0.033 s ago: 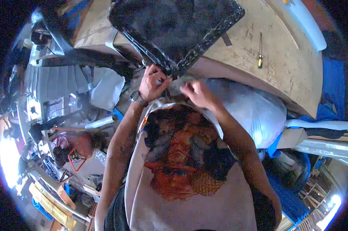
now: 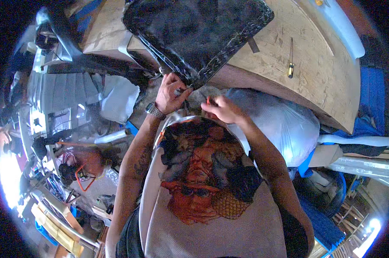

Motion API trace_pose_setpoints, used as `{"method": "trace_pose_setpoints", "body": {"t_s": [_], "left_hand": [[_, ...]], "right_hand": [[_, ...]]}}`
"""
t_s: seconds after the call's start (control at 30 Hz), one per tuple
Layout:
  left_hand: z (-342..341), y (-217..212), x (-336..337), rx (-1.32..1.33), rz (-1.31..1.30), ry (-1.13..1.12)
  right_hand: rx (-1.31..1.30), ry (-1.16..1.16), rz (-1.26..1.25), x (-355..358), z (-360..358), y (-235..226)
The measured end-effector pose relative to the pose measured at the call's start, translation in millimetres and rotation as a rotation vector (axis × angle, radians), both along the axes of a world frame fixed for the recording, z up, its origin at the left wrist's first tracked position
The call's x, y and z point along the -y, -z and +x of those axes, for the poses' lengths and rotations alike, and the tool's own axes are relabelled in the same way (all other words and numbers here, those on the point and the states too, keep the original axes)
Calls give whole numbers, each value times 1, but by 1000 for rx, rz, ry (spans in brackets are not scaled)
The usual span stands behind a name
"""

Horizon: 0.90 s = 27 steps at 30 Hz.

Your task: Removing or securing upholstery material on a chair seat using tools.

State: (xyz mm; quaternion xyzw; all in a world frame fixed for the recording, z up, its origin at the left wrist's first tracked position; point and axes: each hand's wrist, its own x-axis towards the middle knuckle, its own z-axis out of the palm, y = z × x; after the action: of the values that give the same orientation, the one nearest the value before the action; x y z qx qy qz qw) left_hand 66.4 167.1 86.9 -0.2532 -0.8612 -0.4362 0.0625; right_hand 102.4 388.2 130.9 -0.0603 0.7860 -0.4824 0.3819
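A square black panel, its rim wrapped in dark sheeting with a line of light specks along it, lies with one corner pointing toward me. My left hand, a watch on its wrist, is closed at that corner, thumb and fingers pinching the edge of the black sheeting. Just right of and below the corner, apart from the panel, my right hand is closed round a small orange-red thing. Most of that thing is hidden by the fingers, so its kind does not show.
The panel rests on a wooden workbench. A screwdriver with a yellow and black handle lies there at the right. Under the bench edge sits a bulging plastic bag. An orange-framed tool is at the left among clutter.
My right hand has moved slightly down, and the orange-red thing in it now shows. The left hand stays at the panel's corner.
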Motion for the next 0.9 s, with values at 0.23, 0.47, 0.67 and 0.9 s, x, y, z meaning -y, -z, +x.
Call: {"method": "trace_pose_setpoints", "body": {"t_s": [0.23, 0.47, 0.67, 0.9], "left_hand": [[1, -3, -4, 30, -47, 0], [0, 0, -3, 14, -26, 8], [2, -7, -1, -27, -126, 16], [1, -22, 11, -428, -363, 185]], "right_hand": [[746, 395, -947, -10, -2, 24], [836, 454, -1236, 1, -1, 48], [864, 547, -1356, 14, 3, 52], [846, 630, -1257, 18, -2, 33]]}}
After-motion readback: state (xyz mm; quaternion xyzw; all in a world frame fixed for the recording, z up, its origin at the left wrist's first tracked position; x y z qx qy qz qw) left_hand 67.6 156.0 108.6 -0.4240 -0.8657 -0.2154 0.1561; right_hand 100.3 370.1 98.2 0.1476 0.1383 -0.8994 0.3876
